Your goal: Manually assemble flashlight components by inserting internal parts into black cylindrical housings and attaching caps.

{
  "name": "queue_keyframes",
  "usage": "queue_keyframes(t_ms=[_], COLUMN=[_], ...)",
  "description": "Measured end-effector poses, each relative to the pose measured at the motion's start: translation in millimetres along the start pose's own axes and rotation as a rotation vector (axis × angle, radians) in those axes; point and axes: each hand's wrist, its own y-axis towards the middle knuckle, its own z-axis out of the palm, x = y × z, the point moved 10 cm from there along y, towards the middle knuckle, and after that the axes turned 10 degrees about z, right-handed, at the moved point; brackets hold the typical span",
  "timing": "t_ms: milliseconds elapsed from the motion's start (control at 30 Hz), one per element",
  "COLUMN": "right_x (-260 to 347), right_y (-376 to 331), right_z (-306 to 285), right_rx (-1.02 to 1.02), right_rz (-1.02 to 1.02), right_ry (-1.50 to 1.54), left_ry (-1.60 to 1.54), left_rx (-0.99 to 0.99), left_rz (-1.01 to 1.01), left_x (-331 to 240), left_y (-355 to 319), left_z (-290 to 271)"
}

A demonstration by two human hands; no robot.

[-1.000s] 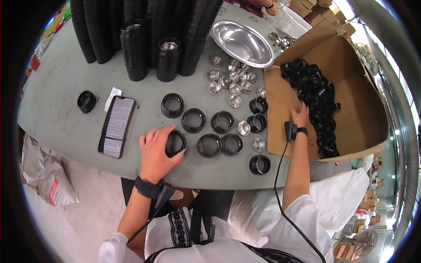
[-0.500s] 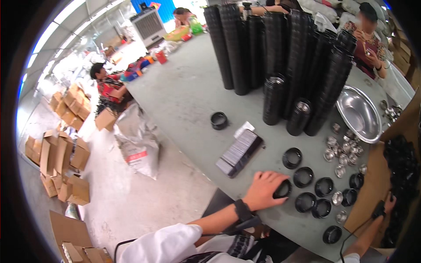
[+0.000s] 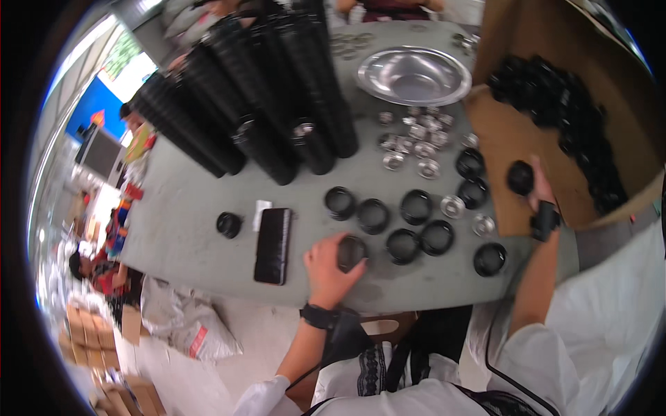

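Observation:
My left hand [image 3: 326, 274] rests at the near edge of the table, thumb and fingers curled round a black ring [image 3: 352, 254]. Just right of it lie several more black rings [image 3: 417, 206] in a loose group. My right hand [image 3: 542, 186] grips a black round piece [image 3: 519, 178] above the cardboard flap; whether that piece is a ring like the others I cannot tell. Small silver metal cups [image 3: 416, 135] are heaped beyond the rings, and a couple of others lie among them.
An open cardboard box [image 3: 510, 201] on the right contains a heap of black parts [image 3: 555, 104]. Tall stacks of black rings [image 3: 270, 83] stand at the back left. A steel basin [image 3: 415, 78] sits at the back. A phone [image 3: 273, 246] lies left of my left hand. Other people are beyond the table.
The view has swung to the right. My right hand has come back from the dark heap in the box, now holding a black round piece. My left hand stays round its ring.

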Motion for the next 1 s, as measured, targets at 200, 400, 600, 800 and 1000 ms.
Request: queue_keyframes(t_ms=[200,400,600,800,1000], right_x=[16.8,23.8,15.5,10.0,-11.2], right_y=[-33.3,-65.4,-81.3,-70.3,-122.7], right_z=[35.6,69.5,119.9,85.4,90.5], right_rx=[0.165,-0.006,0.266,0.399,0.593], right_rz=[-0.182,-0.273,-0.481,-0.236,-0.231], right_ry=[-0.719,-0.803,-0.791,-0.782,-0.919], left_ry=[-0.031,-0.026,0.009,-0.023,-0.101], left_rx=[0.055,0.063,0.055,0.048,-0.060], left_rz=[-0.002,-0.037,-0.032,-0.032,-0.002], left_x=[-7.3,-2.6,-3.7,-1.3,1.9], left_y=[1.7,-4.1,-2.8,-2.6,-6.2], left_z=[11.4,13.6,12.1,13.9,7.2])
